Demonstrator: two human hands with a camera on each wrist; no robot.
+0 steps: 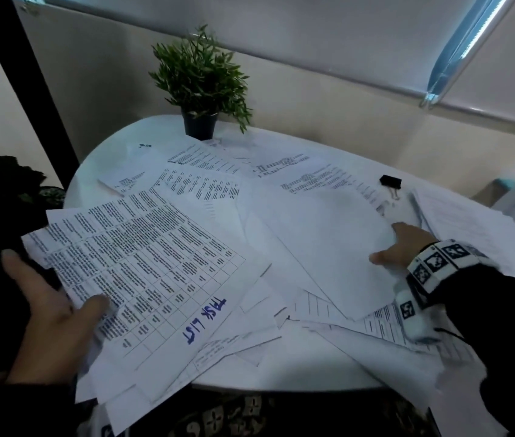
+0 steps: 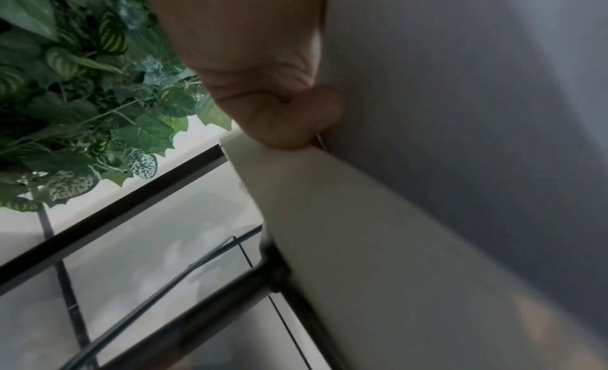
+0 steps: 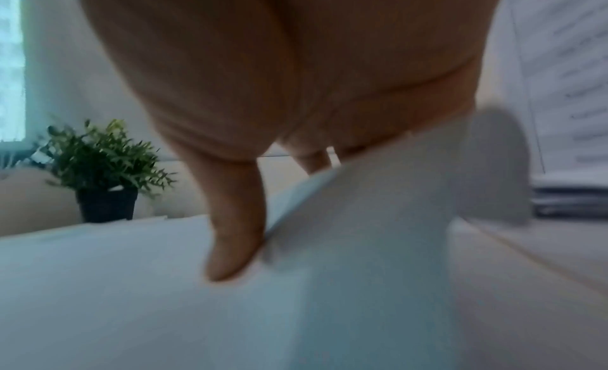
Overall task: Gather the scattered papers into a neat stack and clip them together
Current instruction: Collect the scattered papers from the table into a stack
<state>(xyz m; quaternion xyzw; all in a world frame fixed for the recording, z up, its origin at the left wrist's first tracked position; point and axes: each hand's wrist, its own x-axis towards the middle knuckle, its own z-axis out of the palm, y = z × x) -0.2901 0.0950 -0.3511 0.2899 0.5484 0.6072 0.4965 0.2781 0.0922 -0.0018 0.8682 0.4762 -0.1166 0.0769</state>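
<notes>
Papers (image 1: 249, 216) lie scattered across the round white table (image 1: 98, 159), all nearer you than the potted plant (image 1: 201, 86). Your left hand (image 1: 51, 313) pinches the "TASK LIST" sheet (image 1: 142, 263), left of the plant. Your right hand (image 1: 402, 247) grasps a blank sheet (image 1: 328, 234); the black binder clip (image 1: 390, 181) sits right of the plant.

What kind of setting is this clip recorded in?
Probably an office or meeting corner. Printed sheets, one headed TASK LIST, lie scattered over a round white table with a black binder clip on them, a small potted plant at the back and a roller blind behind.
</notes>
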